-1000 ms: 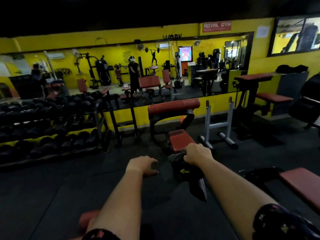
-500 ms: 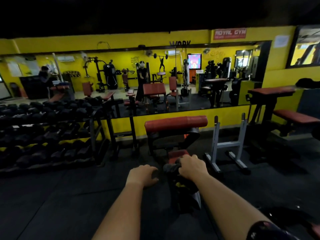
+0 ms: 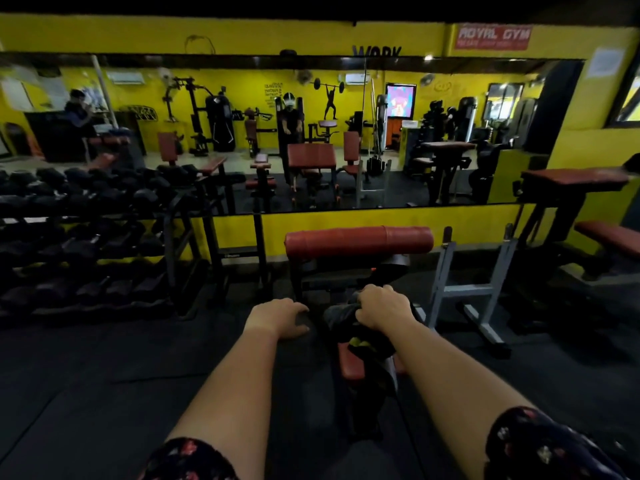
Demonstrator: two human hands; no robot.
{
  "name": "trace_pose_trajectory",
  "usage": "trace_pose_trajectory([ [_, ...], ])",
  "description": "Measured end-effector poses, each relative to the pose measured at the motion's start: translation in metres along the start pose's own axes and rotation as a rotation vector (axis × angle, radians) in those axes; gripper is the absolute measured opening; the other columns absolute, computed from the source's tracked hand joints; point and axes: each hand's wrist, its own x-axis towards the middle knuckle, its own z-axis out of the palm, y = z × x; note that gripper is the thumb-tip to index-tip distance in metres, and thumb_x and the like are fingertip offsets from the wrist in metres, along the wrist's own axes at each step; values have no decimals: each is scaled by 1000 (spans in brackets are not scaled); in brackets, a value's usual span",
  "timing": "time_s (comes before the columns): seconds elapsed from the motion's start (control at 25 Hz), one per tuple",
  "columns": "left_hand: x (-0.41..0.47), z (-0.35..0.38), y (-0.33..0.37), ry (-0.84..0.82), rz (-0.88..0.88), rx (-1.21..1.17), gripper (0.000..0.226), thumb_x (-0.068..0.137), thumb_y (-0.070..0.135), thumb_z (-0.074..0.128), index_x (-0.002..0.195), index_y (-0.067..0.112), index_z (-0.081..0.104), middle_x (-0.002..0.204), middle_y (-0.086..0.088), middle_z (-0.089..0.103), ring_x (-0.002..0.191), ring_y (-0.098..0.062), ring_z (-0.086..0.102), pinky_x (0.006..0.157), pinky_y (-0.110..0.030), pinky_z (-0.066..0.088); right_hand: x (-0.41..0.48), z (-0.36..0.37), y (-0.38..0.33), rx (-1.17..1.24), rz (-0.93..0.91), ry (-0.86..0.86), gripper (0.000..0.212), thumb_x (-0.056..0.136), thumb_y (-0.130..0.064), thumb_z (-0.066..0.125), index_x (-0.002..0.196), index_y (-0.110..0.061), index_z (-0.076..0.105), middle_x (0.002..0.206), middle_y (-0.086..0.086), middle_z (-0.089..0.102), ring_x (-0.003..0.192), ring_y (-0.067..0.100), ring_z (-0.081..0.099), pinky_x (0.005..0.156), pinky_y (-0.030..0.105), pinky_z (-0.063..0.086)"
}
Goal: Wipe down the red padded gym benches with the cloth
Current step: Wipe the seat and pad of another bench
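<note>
Straight ahead stands a preacher curl bench with a red arm pad (image 3: 358, 240) and a small red seat (image 3: 349, 365) below it. My right hand (image 3: 381, 306) grips a dark bunched cloth (image 3: 349, 320) with yellow specks, which hangs down over the seat and hides most of it. My left hand (image 3: 277, 317) is beside it to the left, fingers loosely curled and holding nothing, above the dark floor. Another red padded bench (image 3: 609, 233) with a raised red pad (image 3: 575, 176) stands at the right.
A dumbbell rack (image 3: 86, 237) fills the left side. A grey bar stand (image 3: 474, 289) sits right of the preacher bench. A long wall mirror (image 3: 311, 133) on the yellow wall reflects more machines and people. Black rubber flooring (image 3: 104, 393) lies around me.
I have moved closer to the preacher bench, so it looks larger. The cloth in my right hand now hangs over the seat. Both hands keep the same grip.
</note>
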Motion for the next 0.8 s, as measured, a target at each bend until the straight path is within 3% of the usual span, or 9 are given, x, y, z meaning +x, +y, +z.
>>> trace_pose_trajectory([
  [0.2, 102, -27, -67, 51, -55, -145, 58, 94, 50, 55, 148, 38, 37, 149, 3, 42, 134, -22, 45, 102, -42, 45, 123, -6, -24, 44, -9, 22, 35, 94, -26, 52, 124, -9, 54, 123, 11, 55, 122, 33, 46, 91, 42, 45],
  [0.4, 167, -39, -139, 70, -137, -295, 64, 93, 49, 59, 150, 31, 37, 153, -1, 39, 136, -23, 43, 109, -39, 39, 220, 16, -67, 120, -79, -20, 35, 92, -27, 53, 123, -11, 54, 119, 10, 57, 116, 32, 48, 78, 39, 43],
  [0.8, 227, -79, -309, 84, -408, -330, 66, 93, 54, 57, 151, 36, 32, 156, 0, 34, 139, -23, 38, 110, -42, 38, 409, 17, -201, 88, -403, -48, 38, 94, -26, 52, 129, -13, 54, 130, 10, 55, 123, 34, 48, 92, 43, 47],
])
